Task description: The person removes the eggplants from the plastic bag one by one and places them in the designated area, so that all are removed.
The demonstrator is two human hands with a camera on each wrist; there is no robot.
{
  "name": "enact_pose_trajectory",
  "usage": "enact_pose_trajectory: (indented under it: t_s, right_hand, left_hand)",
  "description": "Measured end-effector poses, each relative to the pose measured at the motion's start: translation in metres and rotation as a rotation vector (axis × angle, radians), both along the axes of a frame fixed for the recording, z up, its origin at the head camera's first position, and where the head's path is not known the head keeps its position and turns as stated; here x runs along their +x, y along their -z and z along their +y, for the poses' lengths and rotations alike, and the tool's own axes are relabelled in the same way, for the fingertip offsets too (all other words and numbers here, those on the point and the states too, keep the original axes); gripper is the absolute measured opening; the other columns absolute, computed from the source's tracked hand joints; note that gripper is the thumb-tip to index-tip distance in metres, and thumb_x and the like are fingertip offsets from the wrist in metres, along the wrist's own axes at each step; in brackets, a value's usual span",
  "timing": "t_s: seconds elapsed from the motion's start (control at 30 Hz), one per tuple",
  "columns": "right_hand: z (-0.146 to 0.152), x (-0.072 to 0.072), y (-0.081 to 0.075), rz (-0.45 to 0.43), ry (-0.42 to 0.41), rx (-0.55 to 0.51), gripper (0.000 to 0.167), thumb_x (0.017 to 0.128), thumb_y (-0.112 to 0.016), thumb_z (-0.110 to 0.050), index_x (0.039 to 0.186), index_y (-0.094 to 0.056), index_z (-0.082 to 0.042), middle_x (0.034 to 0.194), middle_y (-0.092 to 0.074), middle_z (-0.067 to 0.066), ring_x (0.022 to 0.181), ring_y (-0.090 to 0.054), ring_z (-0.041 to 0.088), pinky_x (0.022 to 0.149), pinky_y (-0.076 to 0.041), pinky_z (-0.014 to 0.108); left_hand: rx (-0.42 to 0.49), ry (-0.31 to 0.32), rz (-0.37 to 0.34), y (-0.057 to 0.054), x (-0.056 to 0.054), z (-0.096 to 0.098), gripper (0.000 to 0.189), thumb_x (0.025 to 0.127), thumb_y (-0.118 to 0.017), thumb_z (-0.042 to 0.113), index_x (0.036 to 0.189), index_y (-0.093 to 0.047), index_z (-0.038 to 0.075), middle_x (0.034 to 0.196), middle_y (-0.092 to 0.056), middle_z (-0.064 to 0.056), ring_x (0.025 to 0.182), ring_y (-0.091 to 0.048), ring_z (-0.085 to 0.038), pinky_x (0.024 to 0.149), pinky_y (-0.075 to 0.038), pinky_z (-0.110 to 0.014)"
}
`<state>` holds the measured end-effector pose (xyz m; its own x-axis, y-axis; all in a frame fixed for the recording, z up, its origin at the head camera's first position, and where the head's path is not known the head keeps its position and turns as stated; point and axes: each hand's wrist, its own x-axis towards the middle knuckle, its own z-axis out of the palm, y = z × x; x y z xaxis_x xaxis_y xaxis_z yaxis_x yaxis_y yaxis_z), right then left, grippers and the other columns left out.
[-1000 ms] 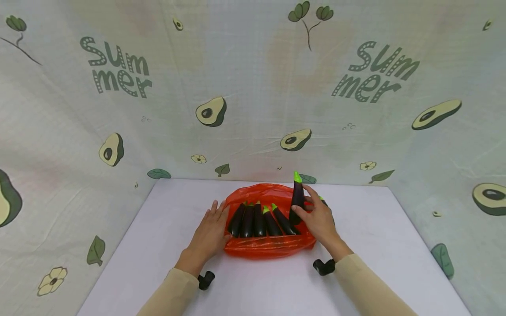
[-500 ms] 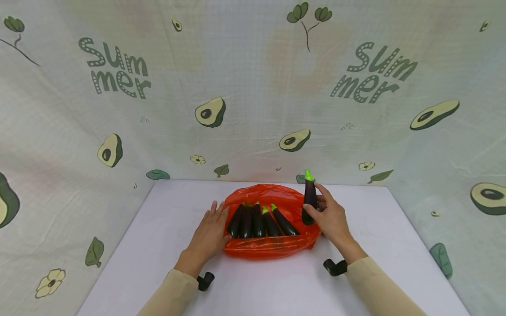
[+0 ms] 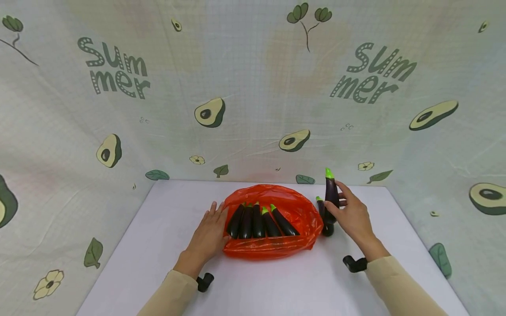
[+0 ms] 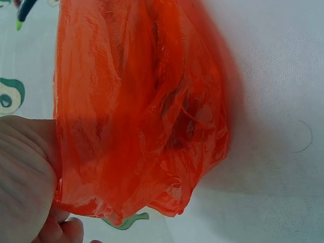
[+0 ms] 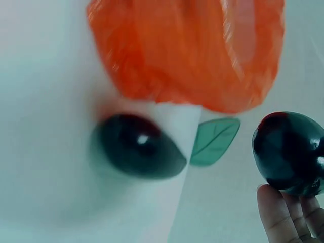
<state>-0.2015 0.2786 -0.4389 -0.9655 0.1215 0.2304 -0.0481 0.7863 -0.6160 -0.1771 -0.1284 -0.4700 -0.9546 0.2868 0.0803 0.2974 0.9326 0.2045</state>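
Observation:
An eggplant (image 3: 331, 193) with a bright green stem stands nearly upright in my right hand (image 3: 353, 217), pinched between thumb and fingers. In the right wrist view, the held eggplant's rounded dark end (image 5: 289, 152) shows above the fingertips (image 5: 276, 207). Beneath it, another eggplant (image 3: 327, 229) lies on the table just right of a red plastic bag (image 3: 269, 251). Several eggplants (image 3: 258, 224) lie side by side inside the bag's wide mouth. My left hand (image 3: 209, 230) rests against the bag's left side, fingers extended; in the left wrist view its thumb (image 4: 38, 134) goes behind the red film.
A white tabletop (image 3: 253, 289) carries everything. Behind it and at both sides hangs a pale cloth (image 3: 253, 66) printed with avocados and leaves. A black wrist-worn piece (image 3: 354, 264) sits at the right cuff, another (image 3: 205, 282) at the left.
My right hand has carried the eggplant rightward from over the bag to beyond its right edge, above the eggplant lying there. The left hand has stayed at the bag's left side.

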Motion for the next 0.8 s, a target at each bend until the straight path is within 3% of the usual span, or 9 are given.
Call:
enact_pose_trajectory:
  t_s: [0.23,0.5,0.8]
  right_hand:
    - [0.022,-0.005,0.008,-0.067,0.033,0.04,0.075,0.101,-0.07,-0.032,0.164,-0.035,-0.012,0.134,-0.062,0.03,0.112,-0.066,0.045,0.077,-0.064,0.051]
    - [0.047,-0.01,0.023,-0.193,0.013,0.049,0.077,0.103,-0.066,-0.039,0.165,-0.032,-0.008,0.139,-0.059,0.035,0.118,-0.064,0.049,0.085,-0.062,0.056]
    - [0.062,-0.012,0.042,-0.279,0.018,0.092,0.076,0.102,-0.066,-0.04,0.161,-0.037,-0.003,0.136,-0.062,0.036,0.102,-0.068,0.043,0.073,-0.058,0.043]
  left_hand:
    - [0.007,-0.001,0.005,0.001,0.001,-0.002,0.091,0.088,-0.086,0.025,0.161,-0.038,0.0,0.171,-0.034,-0.018,0.162,-0.021,-0.041,0.13,-0.025,-0.056]
    - [0.004,-0.01,-0.012,0.0,0.001,-0.001,0.092,0.088,-0.086,0.026,0.162,-0.037,0.0,0.171,-0.033,-0.018,0.162,-0.02,-0.04,0.13,-0.025,-0.056]
    - [0.001,-0.017,-0.02,0.002,0.0,-0.001,0.091,0.088,-0.086,0.027,0.162,-0.038,0.001,0.171,-0.033,-0.017,0.162,-0.02,-0.039,0.13,-0.024,-0.055]
